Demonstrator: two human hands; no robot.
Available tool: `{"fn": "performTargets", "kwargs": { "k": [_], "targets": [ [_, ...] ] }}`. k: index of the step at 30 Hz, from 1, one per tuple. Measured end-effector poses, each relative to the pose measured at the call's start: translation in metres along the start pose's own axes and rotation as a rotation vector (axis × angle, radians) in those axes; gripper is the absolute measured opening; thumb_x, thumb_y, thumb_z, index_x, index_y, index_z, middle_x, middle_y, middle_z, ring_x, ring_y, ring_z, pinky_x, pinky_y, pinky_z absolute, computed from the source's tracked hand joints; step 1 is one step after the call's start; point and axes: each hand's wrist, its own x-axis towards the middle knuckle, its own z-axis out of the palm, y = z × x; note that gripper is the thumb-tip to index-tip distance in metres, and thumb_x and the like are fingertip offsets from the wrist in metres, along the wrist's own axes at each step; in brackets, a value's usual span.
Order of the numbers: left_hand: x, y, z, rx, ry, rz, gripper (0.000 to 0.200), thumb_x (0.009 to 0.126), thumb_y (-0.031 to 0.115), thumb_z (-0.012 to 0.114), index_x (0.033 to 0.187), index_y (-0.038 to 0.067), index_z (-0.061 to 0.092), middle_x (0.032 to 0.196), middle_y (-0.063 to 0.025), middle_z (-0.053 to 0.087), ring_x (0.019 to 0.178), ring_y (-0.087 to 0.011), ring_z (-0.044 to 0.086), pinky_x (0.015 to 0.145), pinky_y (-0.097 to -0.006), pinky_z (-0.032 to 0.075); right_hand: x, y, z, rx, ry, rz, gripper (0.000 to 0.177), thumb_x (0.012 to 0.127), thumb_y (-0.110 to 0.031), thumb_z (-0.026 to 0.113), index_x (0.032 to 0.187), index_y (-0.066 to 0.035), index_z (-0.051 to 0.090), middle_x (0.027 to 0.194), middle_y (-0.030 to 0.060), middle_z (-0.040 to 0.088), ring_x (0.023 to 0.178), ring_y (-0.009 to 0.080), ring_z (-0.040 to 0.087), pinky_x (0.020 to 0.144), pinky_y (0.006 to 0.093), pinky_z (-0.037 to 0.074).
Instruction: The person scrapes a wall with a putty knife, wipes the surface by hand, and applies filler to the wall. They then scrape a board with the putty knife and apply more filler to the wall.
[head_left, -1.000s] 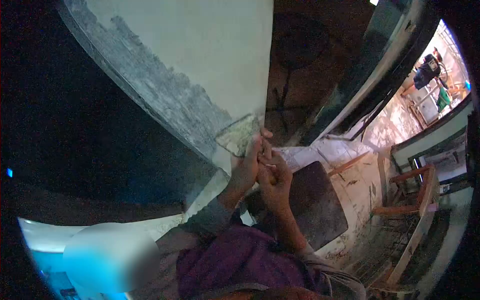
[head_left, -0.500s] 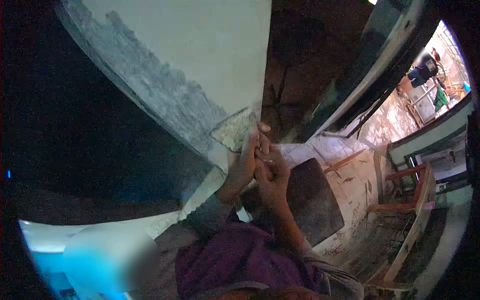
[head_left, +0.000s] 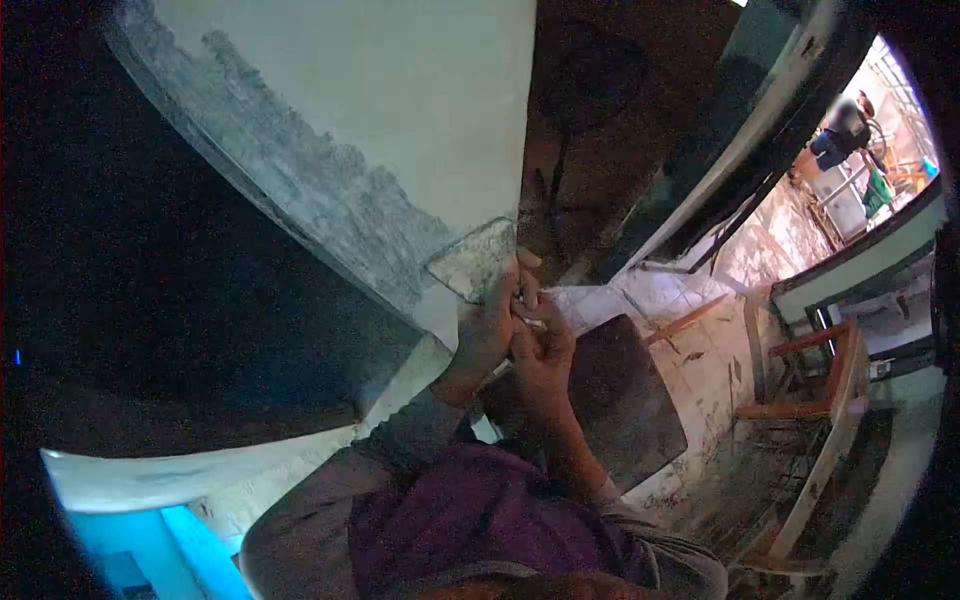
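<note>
A flat, pale-stained scraper (head_left: 468, 260) lies against the wall (head_left: 420, 120), its broad blade at the lower end of a rough grey band (head_left: 330, 185). My left hand (head_left: 485, 340) is closed at the blade's lower right corner. Close beside it, my right hand (head_left: 543, 345) has its fingers curled in the same spot, where the scraper's handle end seems to be. The two hands touch, and the grip itself is mostly hidden between the fingers.
A dark board or mat (head_left: 625, 400) lies on the dirty floor beneath my hands. At right stands a wooden frame (head_left: 840, 390). Through the opening at upper right, a person (head_left: 845, 135) is among clutter. Blue panels (head_left: 150, 545) show at lower left.
The rounded blurred shape at lower left has gone, uncovering blue panels. My hands and the scraper stay almost in place, with the view shifted slightly.
</note>
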Motion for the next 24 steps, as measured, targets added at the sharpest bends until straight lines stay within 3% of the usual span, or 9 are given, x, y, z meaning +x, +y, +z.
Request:
{"fn": "performTargets", "kwargs": {
  "k": [2,4,6,10,12,16,20,22,24],
  "targets": [
    [-0.009,0.000,0.000,-0.032,0.050,-0.135,0.031,0.101,0.035,0.043,0.105,0.006,0.054,0.073,0.0006,0.051,0.070,-0.0086,0.053,0.063,-0.0237,0.043,-0.002,0.002,-0.002,-0.081,0.019,-0.075,0.038,0.092,-0.007,0.057,0.127,0.000,0.046,0.111,0.0141,0.063,0.093,0.0156,0.062,0.079,0.0300,0.051],
    [-0.009,-0.001,0.002,-0.062,0.081,-0.262,0.031,0.101,0.035,0.043,0.106,0.006,0.054,0.073,0.0006,0.050,0.070,-0.0090,0.053,0.064,-0.0237,0.044,-0.006,0.011,-0.002,0.048,-0.028,0.056,0.041,0.092,-0.007,0.057,0.130,0.001,0.044,0.112,0.0135,0.063,0.091,0.0164,0.062,0.080,0.0305,0.052],
    [-0.001,-0.002,0.000,0.061,0.018,-0.086,0.034,0.101,0.037,0.040,0.108,0.006,0.052,0.078,0.0001,0.049,0.071,-0.0094,0.052,0.071,-0.0264,0.048,0.003,-0.005,-0.002,0.067,0.002,0.051,0.040,0.092,-0.007,0.057,0.129,0.000,0.044,0.112,0.0136,0.062,0.092,0.0168,0.063,0.080,0.0305,0.052],
    [-0.005,0.000,0.004,0.068,0.027,-0.228,0.037,0.102,0.040,0.037,0.110,0.006,0.050,0.078,0.0008,0.047,0.070,-0.0091,0.049,0.077,-0.0281,0.050,-0.008,0.002,-0.004,0.047,0.023,-0.005,0.039,0.092,-0.008,0.058,0.128,-0.001,0.045,0.113,0.0138,0.061,0.094,0.0174,0.062,0.081,0.0304,0.051],
    [0.000,-0.030,-0.012,-0.039,-0.095,-0.097,0.036,0.102,0.039,0.037,0.110,0.007,0.050,0.076,0.0017,0.045,0.067,-0.0077,0.046,0.072,-0.0260,0.050,-0.002,0.012,-0.006,0.051,0.049,0.027,0.038,0.092,-0.009,0.058,0.127,-0.001,0.047,0.114,0.0141,0.061,0.096,0.0170,0.061,0.081,0.0303,0.051],
    [0.002,0.003,0.013,0.040,-0.017,-0.083,0.034,0.102,0.037,0.039,0.109,0.006,0.052,0.071,0.0029,0.044,0.063,-0.0067,0.045,0.067,-0.0240,0.050,-0.002,-0.006,-0.006,0.121,0.070,0.179,0.037,0.092,-0.013,0.060,0.126,-0.002,0.049,0.117,0.0130,0.059,0.100,0.0172,0.059,0.084,0.0309,0.050],
    [0.008,-0.023,0.006,0.013,-0.014,0.028,0.033,0.101,0.034,0.042,0.104,0.004,0.054,0.069,0.0021,0.048,0.061,-0.0062,0.047,0.060,-0.0231,0.047,0.005,0.010,-0.008,0.186,0.029,0.073,0.036,0.091,-0.014,0.062,0.124,-0.003,0.051,0.116,0.0109,0.059,0.100,0.0178,0.059,0.085,0.0319,0.049],
    [0.008,-0.016,0.009,0.062,0.006,0.048,0.032,0.101,0.033,0.043,0.102,0.004,0.055,0.069,0.0016,0.049,0.060,-0.0060,0.047,0.059,-0.0230,0.046,0.011,-0.007,-0.011,0.206,0.061,0.071,0.028,0.091,-0.010,0.059,0.117,-0.002,0.052,0.096,0.0047,0.060,0.078,0.0101,0.059,0.065,0.0254,0.051],
    [0.006,-0.016,0.013,-0.028,0.021,0.027,0.029,0.101,0.030,0.045,0.100,0.004,0.056,0.069,0.0005,0.051,0.061,-0.0054,0.049,0.057,-0.0220,0.044,0.008,0.014,-0.016,0.138,0.045,-0.013,0.032,0.090,-0.012,0.061,0.120,-0.002,0.053,0.105,0.0077,0.060,0.089,0.0137,0.059,0.075,0.0288,0.050]
  ]
}}
